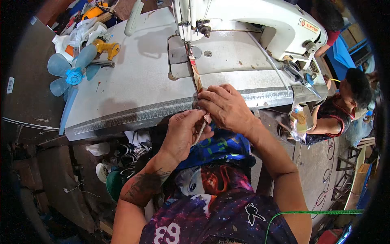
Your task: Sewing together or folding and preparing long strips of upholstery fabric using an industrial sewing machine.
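One narrow strip of patterned fabric [195,74] is running down the upper middle of the frame, from the needle area [187,39] of a white sewing machine [260,18] to the front edge of the white table [130,75]. The right hand [228,107], at the centre of the frame, is resting bent fingertips on the strip at this edge; its thumb is hiding from view, so whether these fingers are clamping the fabric cannot be told. The left hand [183,131], just below and to the left, is pinching the lower part of the strip between thumb and fingers, and a pale tail is hanging beneath. A ruler band [134,115] is extending along the table's front edge. At the right of the frame, a pair of scissors [295,72] is lying near the machine base. At the left, a blue fan [74,76] is standing beside a yellow tool [107,49]. Another person [335,116] is sitting at the right, near a small open box [301,120]. A green cord [317,212] is crossing the lower right.
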The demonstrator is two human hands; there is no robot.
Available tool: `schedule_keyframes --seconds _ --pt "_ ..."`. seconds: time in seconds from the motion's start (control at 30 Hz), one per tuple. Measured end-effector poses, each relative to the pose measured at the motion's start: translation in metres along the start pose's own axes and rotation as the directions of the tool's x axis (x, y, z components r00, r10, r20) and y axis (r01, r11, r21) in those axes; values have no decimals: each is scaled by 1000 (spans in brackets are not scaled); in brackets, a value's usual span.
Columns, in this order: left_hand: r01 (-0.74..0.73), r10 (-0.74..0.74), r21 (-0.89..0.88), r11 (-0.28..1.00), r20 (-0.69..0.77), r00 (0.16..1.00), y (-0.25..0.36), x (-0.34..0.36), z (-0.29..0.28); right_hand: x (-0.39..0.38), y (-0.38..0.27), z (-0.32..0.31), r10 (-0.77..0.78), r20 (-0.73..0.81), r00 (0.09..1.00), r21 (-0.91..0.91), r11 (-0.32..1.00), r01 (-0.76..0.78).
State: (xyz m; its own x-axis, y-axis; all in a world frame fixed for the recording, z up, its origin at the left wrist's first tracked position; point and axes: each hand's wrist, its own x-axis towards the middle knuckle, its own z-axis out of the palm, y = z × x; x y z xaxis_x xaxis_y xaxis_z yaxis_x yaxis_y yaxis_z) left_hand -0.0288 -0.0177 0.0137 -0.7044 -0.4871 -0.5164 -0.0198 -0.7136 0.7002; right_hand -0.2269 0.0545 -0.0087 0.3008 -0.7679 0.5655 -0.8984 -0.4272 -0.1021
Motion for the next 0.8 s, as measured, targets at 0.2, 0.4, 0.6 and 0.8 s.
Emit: schedule_keyframes --seconds 0.2,0.4,0.6,0.8 --pt "-213 581 977 12 167 797 69 25 -16 3 -1 5 14 -5 1000 -3 1000 -14" --pt "-541 525 783 -309 614 590 92 101 -31 6 -6 5 13 -25 1000 -46 999 -14" --pt "-573 502 702 -424 708 497 88 103 -46 5 -9 8 60 -59 996 -20 998 -62" --pt "-560 493 721 -407 690 530 87 102 -46 7 -12 13 75 -105 992 -11 997 -76"
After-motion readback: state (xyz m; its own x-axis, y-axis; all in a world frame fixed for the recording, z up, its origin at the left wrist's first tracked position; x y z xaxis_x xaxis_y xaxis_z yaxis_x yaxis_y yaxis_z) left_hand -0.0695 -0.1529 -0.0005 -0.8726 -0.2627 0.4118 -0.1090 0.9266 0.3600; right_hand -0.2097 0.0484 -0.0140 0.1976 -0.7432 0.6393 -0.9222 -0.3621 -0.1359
